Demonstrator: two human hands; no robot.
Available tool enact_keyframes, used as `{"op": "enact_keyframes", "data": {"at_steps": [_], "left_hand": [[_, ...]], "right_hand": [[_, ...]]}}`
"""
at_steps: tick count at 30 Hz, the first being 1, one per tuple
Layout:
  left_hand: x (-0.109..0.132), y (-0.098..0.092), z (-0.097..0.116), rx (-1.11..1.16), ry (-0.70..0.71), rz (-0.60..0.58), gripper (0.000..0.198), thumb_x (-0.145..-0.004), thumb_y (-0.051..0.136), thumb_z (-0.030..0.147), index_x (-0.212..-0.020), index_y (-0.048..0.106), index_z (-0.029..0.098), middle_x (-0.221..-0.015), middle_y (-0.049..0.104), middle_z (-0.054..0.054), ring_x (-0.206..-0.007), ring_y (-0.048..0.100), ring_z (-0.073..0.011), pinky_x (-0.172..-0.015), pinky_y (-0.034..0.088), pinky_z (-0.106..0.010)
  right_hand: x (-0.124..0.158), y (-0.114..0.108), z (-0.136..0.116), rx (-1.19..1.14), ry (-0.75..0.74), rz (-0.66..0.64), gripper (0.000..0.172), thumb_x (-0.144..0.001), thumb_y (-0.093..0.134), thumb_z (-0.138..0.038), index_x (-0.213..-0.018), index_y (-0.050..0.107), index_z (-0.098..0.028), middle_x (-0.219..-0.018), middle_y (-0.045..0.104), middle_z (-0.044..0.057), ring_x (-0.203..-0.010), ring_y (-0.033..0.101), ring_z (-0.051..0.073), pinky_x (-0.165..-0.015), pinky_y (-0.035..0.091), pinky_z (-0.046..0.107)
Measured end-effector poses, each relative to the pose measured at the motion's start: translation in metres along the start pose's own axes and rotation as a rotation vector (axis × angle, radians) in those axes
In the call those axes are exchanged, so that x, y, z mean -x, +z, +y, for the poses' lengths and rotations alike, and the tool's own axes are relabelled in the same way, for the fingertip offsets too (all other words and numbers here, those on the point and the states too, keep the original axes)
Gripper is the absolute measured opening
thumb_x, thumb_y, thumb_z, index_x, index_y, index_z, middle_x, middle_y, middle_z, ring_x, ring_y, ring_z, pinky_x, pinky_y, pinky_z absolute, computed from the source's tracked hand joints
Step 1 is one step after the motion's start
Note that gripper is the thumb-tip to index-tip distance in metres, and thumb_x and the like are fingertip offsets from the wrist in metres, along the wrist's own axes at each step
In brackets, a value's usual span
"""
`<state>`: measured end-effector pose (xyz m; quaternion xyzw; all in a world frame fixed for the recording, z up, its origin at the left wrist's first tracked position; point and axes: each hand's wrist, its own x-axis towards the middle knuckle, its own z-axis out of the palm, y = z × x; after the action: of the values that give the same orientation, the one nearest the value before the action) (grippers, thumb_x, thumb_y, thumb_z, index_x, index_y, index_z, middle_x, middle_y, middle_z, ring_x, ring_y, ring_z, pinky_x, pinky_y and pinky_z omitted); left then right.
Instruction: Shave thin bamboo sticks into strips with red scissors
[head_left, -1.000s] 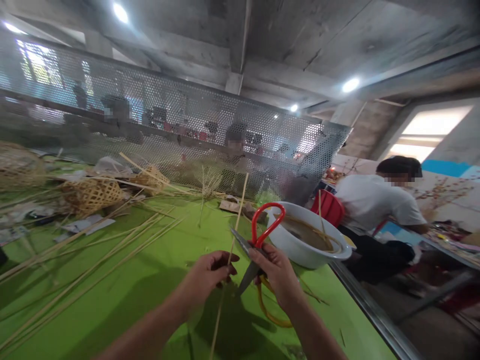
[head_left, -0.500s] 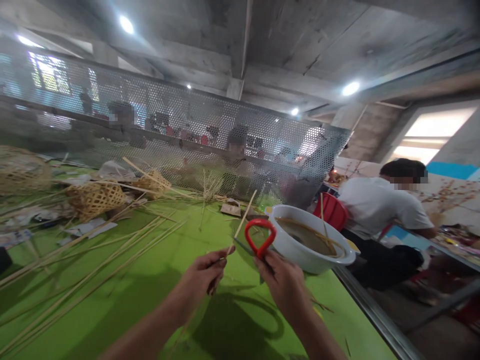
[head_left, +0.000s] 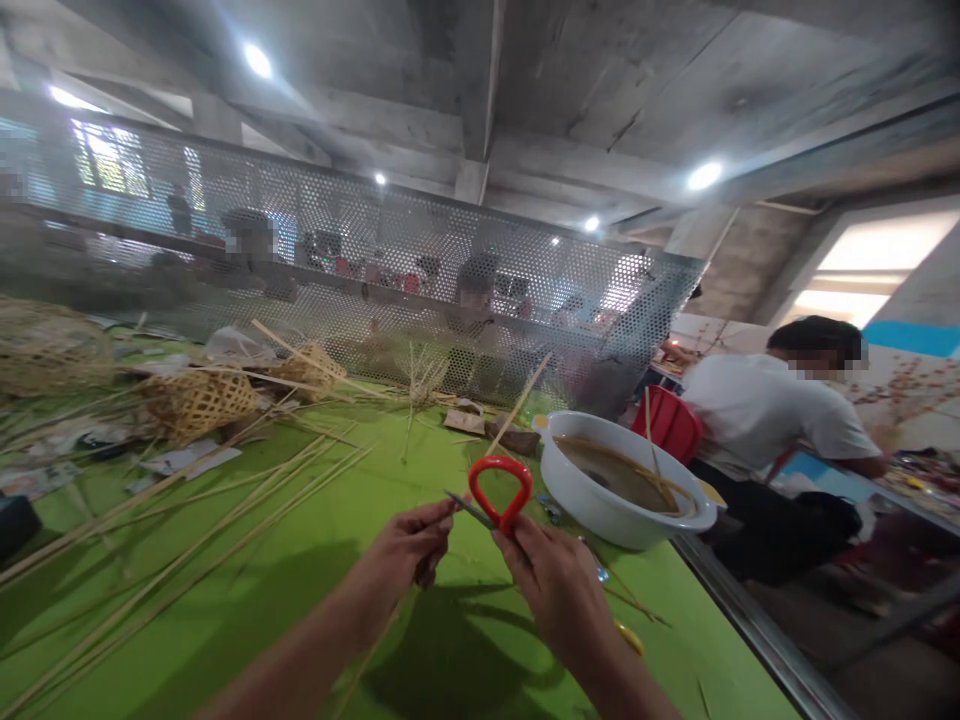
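Observation:
My left hand [head_left: 409,555] pinches a thin bamboo strip [head_left: 519,401] that runs up and to the right, past the scissors. My right hand [head_left: 553,580] grips red-handled scissors [head_left: 499,495], the red loop standing above my fingers and the grey blades pointing left toward my left fingertips. Both hands hover over the green table [head_left: 247,610], close together. The strip's lower part passes below my left hand and is mostly hidden.
A white basin [head_left: 592,500] of brown liquid sits right of my hands. Long bamboo strips [head_left: 225,510] and woven baskets [head_left: 196,402] lie left. A perforated metal screen [head_left: 420,270] backs the table. A seated person in white [head_left: 765,410] works at right, by a red chair [head_left: 671,425].
The scissors have tipped from upright to lying flatter, blades now pointing left at my left fingers. The strip has leaned to the right. Both hands shifted slightly down.

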<state>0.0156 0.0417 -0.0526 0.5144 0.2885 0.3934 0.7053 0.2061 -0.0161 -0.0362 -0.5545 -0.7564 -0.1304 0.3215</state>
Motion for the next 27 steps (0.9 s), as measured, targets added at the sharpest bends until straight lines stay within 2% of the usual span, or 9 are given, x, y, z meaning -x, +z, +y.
{"op": "enact_keyframes", "data": {"at_steps": [2,6,12,16,20,23,27], "left_hand": [[0.001,0.0,0.0,0.023,-0.009,-0.017,0.047,-0.079,0.063,0.037,-0.121,0.062,0.016,-0.048,0.031,0.009,-0.043,0.022,-0.0065,-0.044,0.025,-0.021],[0.004,0.001,0.001,0.052,-0.026,-0.036,0.044,-0.081,0.061,0.035,-0.121,0.062,0.018,-0.051,0.034,0.008,-0.045,0.025,-0.0064,-0.047,0.026,-0.021],[0.002,0.0,0.001,0.082,-0.019,-0.023,0.047,-0.078,0.065,0.035,-0.121,0.061,0.015,-0.051,0.034,0.008,-0.044,0.023,-0.0064,-0.045,0.024,-0.021],[0.003,0.001,0.002,0.074,-0.022,-0.05,0.044,-0.081,0.062,0.035,-0.121,0.061,0.015,-0.049,0.033,0.008,-0.044,0.023,-0.0065,-0.046,0.024,-0.021],[0.004,0.0,0.001,0.143,-0.026,-0.031,0.045,-0.078,0.066,0.032,-0.12,0.062,0.016,-0.051,0.036,0.007,-0.045,0.024,-0.0062,-0.046,0.024,-0.021],[0.003,-0.001,0.001,0.192,-0.047,-0.021,0.045,-0.077,0.067,0.03,-0.12,0.062,0.017,-0.055,0.04,0.006,-0.047,0.029,-0.0066,-0.047,0.028,-0.021],[0.006,0.0,0.003,0.215,-0.152,-0.057,0.047,-0.075,0.069,0.023,-0.121,0.061,0.022,-0.073,0.05,0.001,-0.057,0.042,-0.0062,-0.052,0.033,-0.018]], "right_hand": [[0.0,0.0,0.001,0.001,-0.002,0.013,0.027,-0.097,0.039,-0.035,-0.086,0.059,-0.02,-0.065,0.063,0.001,-0.053,0.057,0.014,-0.053,0.034,0.024],[-0.001,-0.001,0.008,0.072,0.059,0.131,0.029,-0.097,0.037,-0.036,-0.089,0.059,-0.019,-0.067,0.065,0.003,-0.056,0.06,0.017,-0.053,0.034,0.025],[0.001,0.001,-0.002,-0.017,-0.017,0.002,0.023,-0.096,0.041,-0.031,-0.087,0.059,-0.021,-0.069,0.065,0.001,-0.057,0.058,0.015,-0.056,0.036,0.024],[0.002,0.002,0.004,0.012,0.047,0.092,0.024,-0.096,0.04,-0.033,-0.09,0.059,-0.019,-0.074,0.067,0.005,-0.061,0.061,0.017,-0.059,0.039,0.025],[0.003,0.005,0.0,-0.014,-0.012,0.038,0.023,-0.096,0.04,-0.03,-0.088,0.059,-0.02,-0.072,0.066,0.003,-0.059,0.06,0.015,-0.058,0.038,0.024],[0.003,0.006,-0.003,-0.012,-0.033,0.019,0.024,-0.097,0.039,-0.031,-0.087,0.059,-0.02,-0.069,0.065,0.002,-0.056,0.059,0.015,-0.056,0.037,0.024],[0.002,0.004,0.007,0.048,0.038,0.091,0.028,-0.097,0.038,-0.034,-0.092,0.059,-0.018,-0.072,0.067,0.004,-0.058,0.062,0.017,-0.056,0.038,0.025]]}}
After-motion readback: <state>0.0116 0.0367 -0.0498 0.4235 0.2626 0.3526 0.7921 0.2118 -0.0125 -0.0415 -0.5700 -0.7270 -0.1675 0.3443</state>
